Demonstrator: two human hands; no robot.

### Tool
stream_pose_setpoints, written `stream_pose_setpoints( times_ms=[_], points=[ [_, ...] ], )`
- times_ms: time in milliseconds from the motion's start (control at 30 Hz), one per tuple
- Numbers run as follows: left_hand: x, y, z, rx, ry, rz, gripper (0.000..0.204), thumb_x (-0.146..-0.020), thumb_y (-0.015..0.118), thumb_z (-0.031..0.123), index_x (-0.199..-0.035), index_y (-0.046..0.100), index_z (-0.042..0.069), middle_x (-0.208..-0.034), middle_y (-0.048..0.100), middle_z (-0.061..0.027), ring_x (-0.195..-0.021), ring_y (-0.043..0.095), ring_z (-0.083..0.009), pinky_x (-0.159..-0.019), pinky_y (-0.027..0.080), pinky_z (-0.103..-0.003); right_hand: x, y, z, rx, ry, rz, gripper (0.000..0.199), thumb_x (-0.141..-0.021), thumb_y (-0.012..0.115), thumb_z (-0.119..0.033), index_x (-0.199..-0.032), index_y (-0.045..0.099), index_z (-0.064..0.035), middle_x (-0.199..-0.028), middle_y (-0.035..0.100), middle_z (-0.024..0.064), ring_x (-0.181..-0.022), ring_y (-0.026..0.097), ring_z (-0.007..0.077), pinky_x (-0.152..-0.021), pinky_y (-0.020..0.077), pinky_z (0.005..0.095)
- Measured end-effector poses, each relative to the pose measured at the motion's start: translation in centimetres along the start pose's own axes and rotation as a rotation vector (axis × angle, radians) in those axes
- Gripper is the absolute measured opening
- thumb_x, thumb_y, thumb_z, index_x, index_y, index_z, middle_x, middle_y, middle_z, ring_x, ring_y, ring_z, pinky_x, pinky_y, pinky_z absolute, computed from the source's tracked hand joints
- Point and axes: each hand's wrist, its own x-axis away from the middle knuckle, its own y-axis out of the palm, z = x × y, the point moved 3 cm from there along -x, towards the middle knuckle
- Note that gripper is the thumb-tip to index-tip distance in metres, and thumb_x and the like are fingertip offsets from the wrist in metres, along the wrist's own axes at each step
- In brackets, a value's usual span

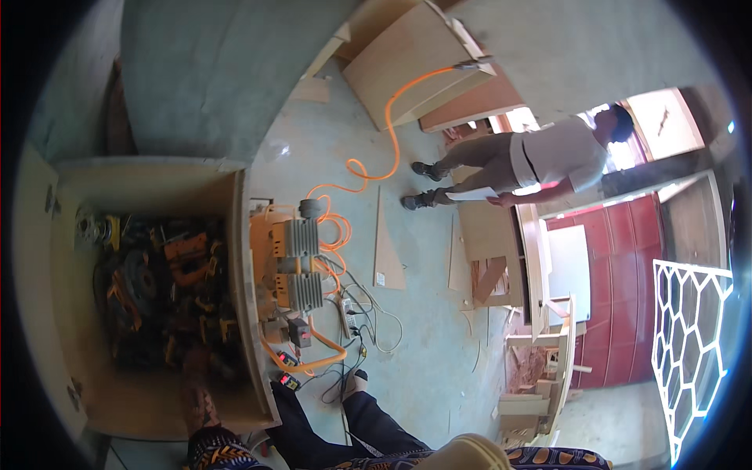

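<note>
A dark sleeve with an orange-and-white pattern [223,450] ends above the left hand [196,363], which reaches over the lower edge of an open, pale wooden box [176,413]. Its fingers blend into the shadow, so whether they are apart or closed on something I cannot tell; the right hand is out of view. The hand meets the lower part of a jumbled heap of dark, yellow-trimmed tools [149,313] inside the box. Within that heap, an orange-bodied tool [186,260] lies toward the upper right corner, with a grey round disc [141,274] to its left. Just beyond the box's right edge, a yellow-framed compressor with two grey finned cylinders [298,237] stands on the grey-green floor [427,313]. Past it lie a white power strip [348,317] and a looping orange hose [394,141]. Farther off, a co-worker [548,153] stands holding a white sheet [472,194].
</note>
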Motion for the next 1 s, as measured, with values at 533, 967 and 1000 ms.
stream_pose_setpoints(
  times_ms=[533, 967, 1000],
  points=[
    [18.3, -23.0, 7.8, 0.303, 0.115, 0.279, 0.069, -0.069, 0.101, 0.020, -0.130, 0.070, 0.014, -0.115, 0.080, -0.0196, -0.116, 0.074, -0.0476, -0.100, 0.061, -0.054, -11.1, 3.6, -6.4, -0.436, -0.271, -0.246, 0.051, -0.115, 0.060, -0.036, -0.146, 0.065, 0.0038, -0.126, 0.081, 0.0231, -0.109, 0.082, 0.0353, -0.091, 0.0668, 0.0465],
    [44.6, -41.6, 53.1, 0.469, 0.592, 0.535, 0.086, -0.066, 0.102, 0.016, -0.142, 0.065, -0.003, -0.140, 0.073, -0.0151, -0.129, 0.070, -0.0268, -0.112, 0.056, -0.042, -33.9, -0.7, -0.3, -0.528, -0.458, -0.219, 0.043, -0.109, 0.067, -0.039, -0.128, 0.073, -0.0011, -0.106, 0.081, 0.0161, -0.085, 0.078, 0.0293, -0.073, 0.0631, 0.0444],
    [45.6, -40.4, 55.3, 0.461, 0.583, 0.540, 0.086, -0.066, 0.102, 0.016, -0.142, 0.065, -0.003, -0.140, 0.073, -0.0151, -0.129, 0.070, -0.0268, -0.112, 0.056, -0.042, -34.8, -1.8, -0.7, -0.569, -0.447, -0.208, 0.040, -0.109, 0.067, -0.039, -0.126, 0.073, -0.0030, -0.104, 0.080, 0.0143, -0.084, 0.077, 0.0280, -0.070, 0.0622, 0.0439]
  ],
)
